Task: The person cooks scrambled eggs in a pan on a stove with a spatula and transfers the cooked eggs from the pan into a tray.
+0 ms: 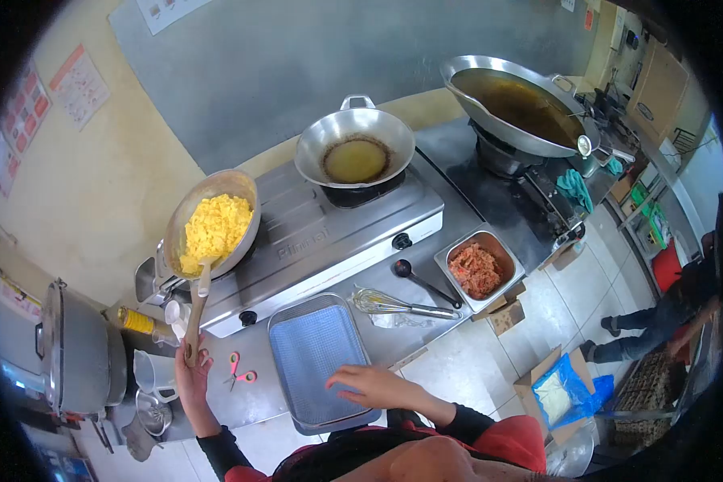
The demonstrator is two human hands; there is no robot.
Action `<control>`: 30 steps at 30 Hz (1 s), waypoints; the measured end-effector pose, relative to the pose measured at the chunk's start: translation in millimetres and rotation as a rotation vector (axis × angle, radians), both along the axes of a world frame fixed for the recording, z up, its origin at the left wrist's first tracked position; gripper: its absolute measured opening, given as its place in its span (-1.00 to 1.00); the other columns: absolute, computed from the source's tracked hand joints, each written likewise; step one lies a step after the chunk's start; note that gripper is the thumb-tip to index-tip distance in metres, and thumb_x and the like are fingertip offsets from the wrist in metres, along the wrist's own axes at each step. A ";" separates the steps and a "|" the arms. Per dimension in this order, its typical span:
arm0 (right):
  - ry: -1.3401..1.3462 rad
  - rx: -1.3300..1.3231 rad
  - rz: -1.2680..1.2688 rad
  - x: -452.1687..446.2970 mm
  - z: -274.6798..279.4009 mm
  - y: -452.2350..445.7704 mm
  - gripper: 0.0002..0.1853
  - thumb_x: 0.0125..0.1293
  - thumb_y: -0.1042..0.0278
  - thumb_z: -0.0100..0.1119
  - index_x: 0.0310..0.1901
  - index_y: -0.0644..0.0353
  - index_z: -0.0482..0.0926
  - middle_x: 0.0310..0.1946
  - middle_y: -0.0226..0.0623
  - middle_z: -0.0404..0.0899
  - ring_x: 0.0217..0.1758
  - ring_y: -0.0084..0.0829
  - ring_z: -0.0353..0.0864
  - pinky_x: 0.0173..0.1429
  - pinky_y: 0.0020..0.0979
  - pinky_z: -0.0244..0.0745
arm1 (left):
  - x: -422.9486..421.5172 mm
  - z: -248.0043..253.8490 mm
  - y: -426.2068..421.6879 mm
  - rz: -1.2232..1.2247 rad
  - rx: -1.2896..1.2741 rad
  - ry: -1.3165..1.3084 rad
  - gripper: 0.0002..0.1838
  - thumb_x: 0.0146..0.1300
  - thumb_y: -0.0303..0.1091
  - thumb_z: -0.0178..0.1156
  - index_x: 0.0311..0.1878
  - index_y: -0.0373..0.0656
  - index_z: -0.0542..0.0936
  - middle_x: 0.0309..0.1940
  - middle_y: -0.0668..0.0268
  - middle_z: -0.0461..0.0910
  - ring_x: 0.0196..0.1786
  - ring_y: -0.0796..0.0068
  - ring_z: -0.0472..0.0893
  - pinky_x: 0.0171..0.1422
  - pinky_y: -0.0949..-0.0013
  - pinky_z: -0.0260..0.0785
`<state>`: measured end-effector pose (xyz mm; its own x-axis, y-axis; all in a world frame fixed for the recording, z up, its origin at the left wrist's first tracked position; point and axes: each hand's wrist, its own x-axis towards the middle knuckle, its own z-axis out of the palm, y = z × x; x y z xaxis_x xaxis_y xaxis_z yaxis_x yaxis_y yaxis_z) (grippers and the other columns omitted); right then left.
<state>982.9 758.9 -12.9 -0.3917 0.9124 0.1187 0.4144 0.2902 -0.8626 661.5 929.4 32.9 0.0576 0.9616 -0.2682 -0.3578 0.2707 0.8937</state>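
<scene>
My left hand (191, 376) is closed round the wooden handle of a spatula (195, 317). The blade of the spatula rests in yellow scrambled egg (217, 227), which fills part of a wok (247, 186) on the left burner. Over the right side of a mesh-lined metal tray (305, 337) hovers my right hand (377, 387), its fingers loosely bent and apart with nothing in them. Pink-handled scissors (234, 371) lie between my left hand and the tray. Behind the tray are a whisk (394, 305) and a black ladle (426, 283).
A second wok (394, 145) with oil sits on the gas stove (297, 265). Further right stands a large wok (490, 112) of dark oil. A metal pan (506, 265) holds reddish minced filling. Left are a jug (154, 373) and big pot (80, 345). Another person (659, 313) stands right.
</scene>
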 end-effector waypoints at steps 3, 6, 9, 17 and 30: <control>-0.037 -0.012 0.100 -0.3 1.7 0.9 -0.76 0.18 0.32 0.00 -0.08 0.03 0.36 -0.14 -0.30 0.42 -0.08 -0.20 0.45 -0.06 -0.28 0.37 | -1.3 -1.2 2.4 0.020 -0.022 0.045 -0.63 0.26 -0.14 -0.10 0.04 -0.14 0.34 -0.16 0.26 0.51 -0.39 0.59 0.48 -0.40 0.50 0.46; -0.032 0.037 0.094 -3.4 -2.1 6.2 -0.75 0.18 0.33 0.00 -0.09 0.02 0.36 -0.16 -0.29 0.44 -0.12 -0.19 0.46 -0.08 -0.28 0.38 | -6.4 -3.7 6.3 -0.010 -0.013 0.053 -0.63 0.25 -0.14 -0.09 0.04 -0.14 0.35 -0.17 0.27 0.51 -0.40 0.59 0.48 -0.40 0.49 0.44; -0.062 0.071 0.046 -10.5 0.7 15.2 -0.75 0.17 0.33 0.00 -0.09 0.02 0.36 -0.18 -0.30 0.45 -0.13 -0.20 0.47 -0.10 -0.29 0.39 | -14.0 -3.6 10.7 -0.044 -0.048 0.046 -0.64 0.25 -0.14 -0.09 0.00 -0.15 0.37 -0.20 0.28 0.51 -0.41 0.57 0.47 -0.41 0.47 0.41; -0.113 0.358 -0.412 -49.8 74.1 67.0 -0.50 0.05 0.26 0.15 0.07 0.05 0.31 -0.16 -0.24 0.49 -0.14 -0.20 0.48 -0.09 -0.30 0.40 | -33.9 -18.5 39.7 -0.347 -0.141 -0.178 -0.62 0.24 -0.09 -0.12 -0.02 -0.16 0.39 -0.24 0.27 0.49 -0.46 0.56 0.40 -0.48 0.49 0.32; -0.804 0.453 -0.516 -170.8 111.5 225.3 -0.72 0.03 0.33 0.13 -0.20 0.15 0.37 -0.43 -0.20 0.50 -0.45 -0.17 0.55 -0.43 -0.24 0.44 | -29.8 -18.5 56.8 -0.626 -0.333 -0.623 -0.69 0.22 -0.24 0.02 0.00 -0.12 0.34 -0.52 0.43 0.32 -0.68 0.72 0.16 -0.70 0.66 0.00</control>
